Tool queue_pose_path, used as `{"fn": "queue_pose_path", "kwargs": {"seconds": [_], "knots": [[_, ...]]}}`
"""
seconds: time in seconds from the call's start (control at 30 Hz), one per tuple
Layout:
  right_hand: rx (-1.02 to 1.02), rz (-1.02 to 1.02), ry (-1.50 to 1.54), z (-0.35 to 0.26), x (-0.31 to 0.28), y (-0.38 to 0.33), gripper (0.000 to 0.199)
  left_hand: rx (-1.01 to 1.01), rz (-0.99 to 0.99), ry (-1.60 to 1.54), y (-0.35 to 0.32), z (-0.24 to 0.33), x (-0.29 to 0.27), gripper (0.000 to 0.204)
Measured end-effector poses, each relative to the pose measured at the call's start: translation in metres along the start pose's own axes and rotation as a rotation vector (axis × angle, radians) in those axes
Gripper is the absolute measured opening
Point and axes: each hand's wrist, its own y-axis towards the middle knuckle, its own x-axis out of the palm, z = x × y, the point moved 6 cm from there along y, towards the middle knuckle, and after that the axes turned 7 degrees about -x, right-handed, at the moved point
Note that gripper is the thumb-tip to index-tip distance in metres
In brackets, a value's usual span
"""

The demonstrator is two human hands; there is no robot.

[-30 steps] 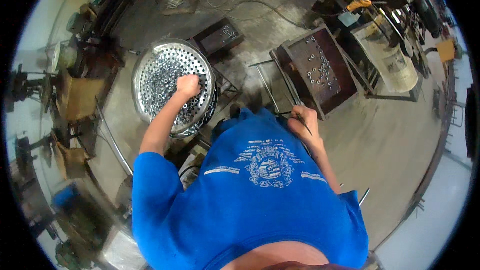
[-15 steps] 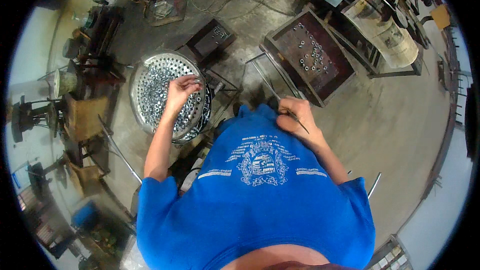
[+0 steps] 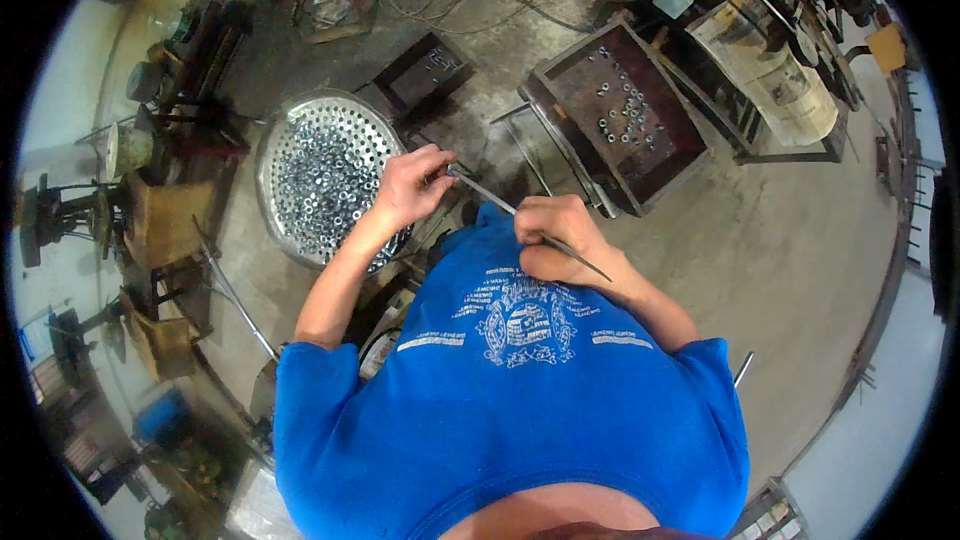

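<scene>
My right hand [image 3: 560, 238] grips a thin metal rod [image 3: 502, 204] that slants up to the left from in front of my chest. My left hand [image 3: 412, 186] pinches the rod's far tip, with something small at its fingertips, probably a nut. Just left of that hand lies a round perforated metal tray [image 3: 285, 125] heaped with several shiny nuts [image 3: 325, 175]. My blue shirt hides whatever is below my hands.
A dark rectangular tray [image 3: 660, 162] with several scattered nuts stands ahead on the right. A smaller dark box [image 3: 420, 75] lies beyond the round tray. Machines and wooden stands [image 3: 160, 220] crowd the left. A paper-covered bench [image 3: 775, 75] is at far right. Bare concrete floor [image 3: 790, 240] spreads right.
My left hand left the nuts in the round tray and came right to the rod's tip. The right hand kept its grip on the rod.
</scene>
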Motion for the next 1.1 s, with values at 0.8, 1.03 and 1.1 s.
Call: {"fn": "queue_pose_path", "kwargs": {"seconds": [0.8, 1.03, 1.1], "knots": [[0.490, 0.698, -0.359, 0.011, -0.088, -0.126, 0.017, -0.025, -0.292, -0.138, 0.133, -0.006, 0.168, 0.047], [0.463, 0.442, -0.288, 0.029, -0.057, -0.088, 0.020, -0.494, -0.069, 0.204, 0.004, -0.175, 0.006, 0.036], [0.434, 0.448, -0.300, 0.024, -0.053, -0.076, 0.017, -0.664, 0.006, 0.325, -0.032, -0.206, -0.043, 0.031]]}}
